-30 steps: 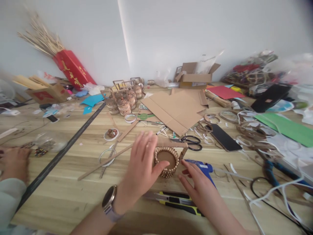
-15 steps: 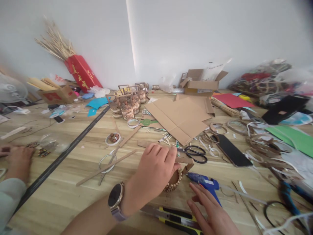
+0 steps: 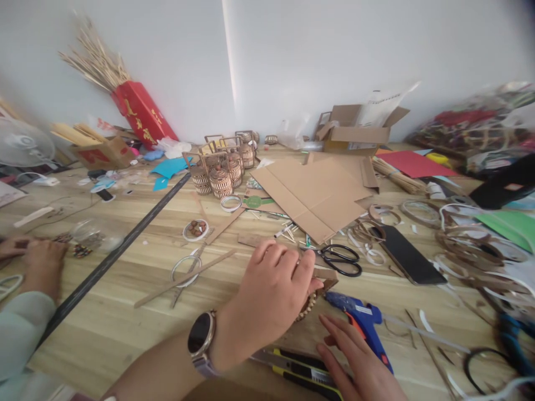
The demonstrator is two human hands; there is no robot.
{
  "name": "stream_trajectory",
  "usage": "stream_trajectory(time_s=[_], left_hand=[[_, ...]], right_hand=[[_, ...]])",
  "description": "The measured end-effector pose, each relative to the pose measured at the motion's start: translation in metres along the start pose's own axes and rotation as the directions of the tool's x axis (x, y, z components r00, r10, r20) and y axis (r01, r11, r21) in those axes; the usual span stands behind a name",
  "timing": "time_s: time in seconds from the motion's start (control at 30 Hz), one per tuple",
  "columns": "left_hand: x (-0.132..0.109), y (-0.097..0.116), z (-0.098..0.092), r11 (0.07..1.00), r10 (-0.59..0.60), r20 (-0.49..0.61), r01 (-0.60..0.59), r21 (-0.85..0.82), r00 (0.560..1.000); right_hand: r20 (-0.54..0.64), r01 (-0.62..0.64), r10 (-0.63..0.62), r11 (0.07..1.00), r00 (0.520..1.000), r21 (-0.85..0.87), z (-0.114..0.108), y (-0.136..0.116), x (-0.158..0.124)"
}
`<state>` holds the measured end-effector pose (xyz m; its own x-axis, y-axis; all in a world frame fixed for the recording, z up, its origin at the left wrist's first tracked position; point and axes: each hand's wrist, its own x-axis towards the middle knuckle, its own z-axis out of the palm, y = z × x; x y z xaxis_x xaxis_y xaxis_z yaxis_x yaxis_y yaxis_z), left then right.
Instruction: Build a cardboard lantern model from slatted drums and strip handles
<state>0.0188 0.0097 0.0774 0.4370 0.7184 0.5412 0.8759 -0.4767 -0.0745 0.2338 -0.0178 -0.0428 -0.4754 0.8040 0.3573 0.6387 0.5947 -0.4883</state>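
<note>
My left hand (image 3: 271, 298), with a watch on its wrist, is curled over a small round basket (image 3: 311, 303) made of cardboard and wooden sticks and grips it on the wooden table (image 3: 125, 312). Only the basket's beaded rim and a cardboard handle piece show past my fingers. My right hand (image 3: 355, 362) lies flat on the table just right of the basket, fingers stretched out, holding nothing. It rests beside a blue glue gun (image 3: 361, 323) and above a yellow-and-black utility knife (image 3: 301, 370).
Black scissors (image 3: 340, 259), a dark phone (image 3: 407, 256), flat cardboard sheets (image 3: 317, 192), several finished small baskets (image 3: 219, 172) and paper rings lie beyond. Another person's hands (image 3: 35, 259) work at the left edge. A red box with sticks (image 3: 140, 114) stands at the back.
My left hand has moved from beside the basket to over it and closed on it. My right hand slid back toward me. The camera shifted slightly.
</note>
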Motion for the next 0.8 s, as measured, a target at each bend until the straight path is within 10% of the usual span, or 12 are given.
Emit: stream_trajectory(time_s=[0.6,0.8], left_hand=[[0.008,0.001,-0.005,1.0,-0.006,0.167,0.009,-0.016,0.986],[0.011,0.003,-0.004,0.999,0.009,0.129,-0.003,-0.048,0.992]], right_hand=[[0.054,-0.037,0.042,0.995,0.998,-0.093,-0.009,-0.021,-0.011],[-0.044,0.066,-0.074,0.985,0.996,-0.16,-0.043,-0.034,0.007]])
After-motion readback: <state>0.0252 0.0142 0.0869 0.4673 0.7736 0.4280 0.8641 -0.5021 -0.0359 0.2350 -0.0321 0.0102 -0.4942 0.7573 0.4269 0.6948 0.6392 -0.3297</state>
